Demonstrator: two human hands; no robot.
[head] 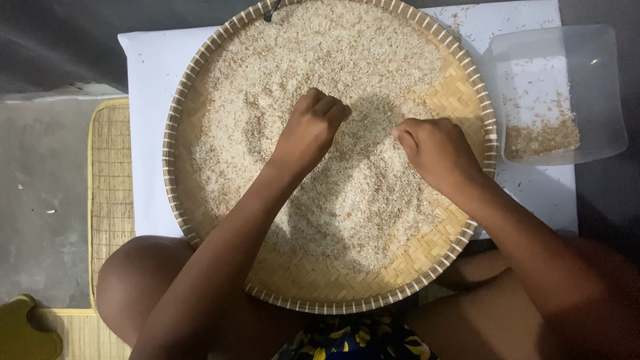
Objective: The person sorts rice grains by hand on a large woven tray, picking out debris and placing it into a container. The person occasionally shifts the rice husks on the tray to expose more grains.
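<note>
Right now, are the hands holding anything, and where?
Cannot tell. Left hand and right hand are curled, fingertips down in the rice on the woven tray.

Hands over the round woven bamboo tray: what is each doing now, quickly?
Left hand: curled loosely shut, fingertips in the pale rice grains.
Right hand: fingers pinched together on the grains; anything held cannot be told.

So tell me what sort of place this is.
Probably a home floor where someone sits sorting grain: a round woven tray of rice on a white cloth, a woven mat on bare concrete, and a clear plastic tub.
</note>
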